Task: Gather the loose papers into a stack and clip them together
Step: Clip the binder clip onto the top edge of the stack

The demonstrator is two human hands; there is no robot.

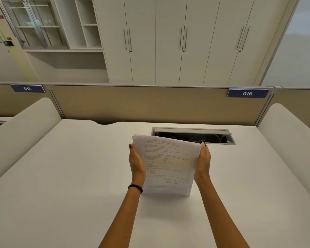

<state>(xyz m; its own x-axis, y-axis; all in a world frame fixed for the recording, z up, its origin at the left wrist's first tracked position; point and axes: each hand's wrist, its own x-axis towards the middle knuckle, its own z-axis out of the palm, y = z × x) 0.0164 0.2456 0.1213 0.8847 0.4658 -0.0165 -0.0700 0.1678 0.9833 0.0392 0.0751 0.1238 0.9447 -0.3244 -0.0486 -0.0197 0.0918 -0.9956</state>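
Observation:
A stack of printed papers (166, 165) stands upright on its lower edge on the white desk (70, 176), near the middle. My left hand (136, 161) presses the stack's left side and my right hand (203, 161) presses its right side. The top sheets fan slightly apart at the upper left corner. A small dark object (199, 141), possibly a clip, shows at the top right corner by my right fingertips; I cannot tell what it is. A black band circles my left wrist.
An open cable tray (191, 136) with a grey lid is set into the desk just behind the papers. A beige partition (150, 102) with labels 015 and 016 closes the far edge. White side dividers flank the desk. Cabinets stand beyond.

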